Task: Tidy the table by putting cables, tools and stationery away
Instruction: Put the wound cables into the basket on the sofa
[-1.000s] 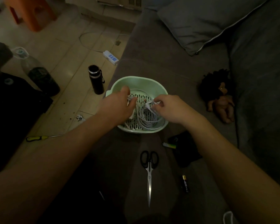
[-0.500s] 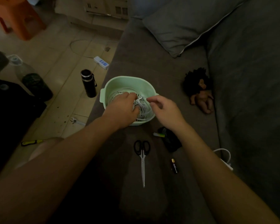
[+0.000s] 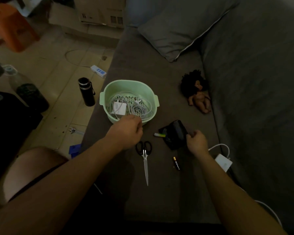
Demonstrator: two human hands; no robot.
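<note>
White cable [image 3: 139,107] coiled in green basket [image 3: 129,82], frame centre, so contained; left hand [image 3: 126,131] at near rim, fingers loosely curled, empty; right hand [image 3: 196,142] by black pouch [image 3: 174,134], fingers curled, grip unclear

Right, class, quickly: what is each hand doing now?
Left hand: curled over the basket rim, fingers hidden; cannot tell.
Right hand: curled at the pouch edge; grip cannot be told.
</note>
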